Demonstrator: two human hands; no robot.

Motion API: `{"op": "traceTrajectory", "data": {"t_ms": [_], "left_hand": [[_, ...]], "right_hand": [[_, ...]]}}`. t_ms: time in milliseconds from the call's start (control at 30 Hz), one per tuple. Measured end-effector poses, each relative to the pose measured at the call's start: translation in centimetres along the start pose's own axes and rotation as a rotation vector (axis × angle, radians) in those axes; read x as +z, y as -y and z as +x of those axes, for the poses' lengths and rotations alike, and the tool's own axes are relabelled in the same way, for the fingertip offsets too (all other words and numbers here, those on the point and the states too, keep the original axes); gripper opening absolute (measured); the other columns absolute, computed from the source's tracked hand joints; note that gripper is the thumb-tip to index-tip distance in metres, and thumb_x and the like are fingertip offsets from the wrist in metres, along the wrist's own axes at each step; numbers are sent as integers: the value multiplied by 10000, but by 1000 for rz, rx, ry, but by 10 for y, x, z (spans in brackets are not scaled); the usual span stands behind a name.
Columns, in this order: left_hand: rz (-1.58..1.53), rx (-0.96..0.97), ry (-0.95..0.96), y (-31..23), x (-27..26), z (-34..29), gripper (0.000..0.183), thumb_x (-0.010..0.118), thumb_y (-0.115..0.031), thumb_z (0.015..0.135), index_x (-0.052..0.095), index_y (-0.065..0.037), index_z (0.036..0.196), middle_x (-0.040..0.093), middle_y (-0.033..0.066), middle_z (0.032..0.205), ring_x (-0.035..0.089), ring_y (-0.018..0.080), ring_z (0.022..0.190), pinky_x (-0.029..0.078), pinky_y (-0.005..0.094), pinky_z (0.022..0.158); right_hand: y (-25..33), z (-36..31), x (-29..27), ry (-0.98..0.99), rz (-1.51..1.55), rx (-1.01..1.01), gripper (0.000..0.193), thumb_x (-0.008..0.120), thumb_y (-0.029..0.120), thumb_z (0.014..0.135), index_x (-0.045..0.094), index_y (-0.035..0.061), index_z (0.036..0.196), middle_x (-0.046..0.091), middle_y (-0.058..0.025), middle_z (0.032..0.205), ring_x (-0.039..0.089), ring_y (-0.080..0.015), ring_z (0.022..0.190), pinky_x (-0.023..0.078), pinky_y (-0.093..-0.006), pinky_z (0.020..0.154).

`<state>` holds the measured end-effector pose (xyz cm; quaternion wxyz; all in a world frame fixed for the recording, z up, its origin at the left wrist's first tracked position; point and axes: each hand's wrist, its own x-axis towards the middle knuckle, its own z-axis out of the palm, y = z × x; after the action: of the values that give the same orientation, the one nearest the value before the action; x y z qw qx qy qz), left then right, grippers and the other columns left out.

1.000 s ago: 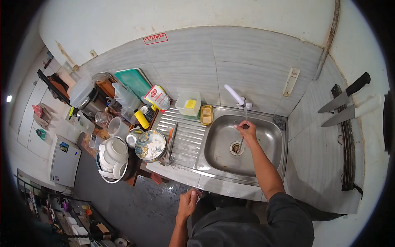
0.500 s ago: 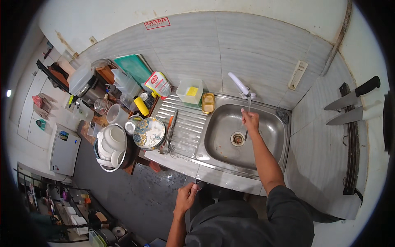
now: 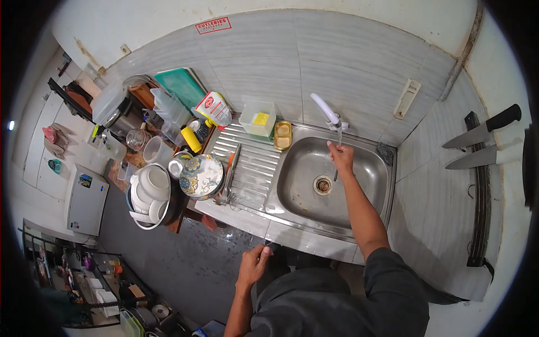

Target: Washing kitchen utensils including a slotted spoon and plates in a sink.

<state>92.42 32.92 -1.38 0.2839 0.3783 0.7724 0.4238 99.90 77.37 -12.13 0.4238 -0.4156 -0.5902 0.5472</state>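
Head view: R hand (image 3: pixel 341 159) is closed around thin utensil (image 3: pixel 336 174), prob. metal, below tap (image 3: pixel 326 109), over sink (image 3: pixel 297 174). Utensil comes out at near side of the grip, right of drain (image 3: pixel 322 185). Should be light, stiff, slippery if wet; best hold prob. firm pinch mid-length. L hand (image 3: pixel 254 265) is half curled, near counter (image 3: pixel 241 221); cannot tell if it holds sth.

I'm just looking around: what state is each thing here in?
Tap: running
Sink: wet, small scraps on its bottom
Right hand: closed on a thin utensil
Left hand: partly curled; whether it holds anything is unclear
Patterned dishes: stacked
White dishes: heaped
Clear tub: lidless, yellow sponge inside
Knives: bare-bladed, on the wall rack
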Motion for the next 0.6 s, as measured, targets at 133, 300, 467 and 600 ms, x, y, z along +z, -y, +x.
{"op": "traceTrajectory", "data": {"t_ms": [133, 300, 467, 600], "left_hand": [[-11, -14, 15, -2, -1, 1, 433, 520, -355, 1090, 689, -5, 897, 531, 64, 602, 514, 129, 571, 405, 330, 551], [54, -28, 37, -6, -8, 4, 415, 524, -336, 1086, 689, -2, 905, 537, 79, 608, 523, 145, 574, 410, 336, 559], [21, 15, 42, -10, -5, 14, 408, 528, -334, 1085, 690, -1, 913, 533, 80, 607, 522, 139, 575, 409, 333, 561], [15, 23, 66, -7, -2, 26, 411, 527, -338, 1088, 689, -2, 914, 530, 61, 605, 505, 115, 580, 401, 323, 556]], "right_hand": [[1, 5, -4, 1, 32, -9, 446, 782, 301, 925, 638, 47, 588, 592, 1, 561, 526, -72, 482, 383, -260, 478], [16, -2, -3, 16, 9, -41, 464, 773, 303, 942, 606, 73, 574, 578, 16, 555, 508, -59, 486, 366, -252, 486], [23, -7, -5, 0, -3, -16, 448, 780, 319, 934, 626, 68, 596, 585, 15, 563, 507, -55, 497, 370, -258, 489], [22, -4, -10, 29, -68, -41, 440, 790, 335, 929, 642, 65, 614, 592, 11, 569, 510, -56, 503, 375, -261, 491]]}}
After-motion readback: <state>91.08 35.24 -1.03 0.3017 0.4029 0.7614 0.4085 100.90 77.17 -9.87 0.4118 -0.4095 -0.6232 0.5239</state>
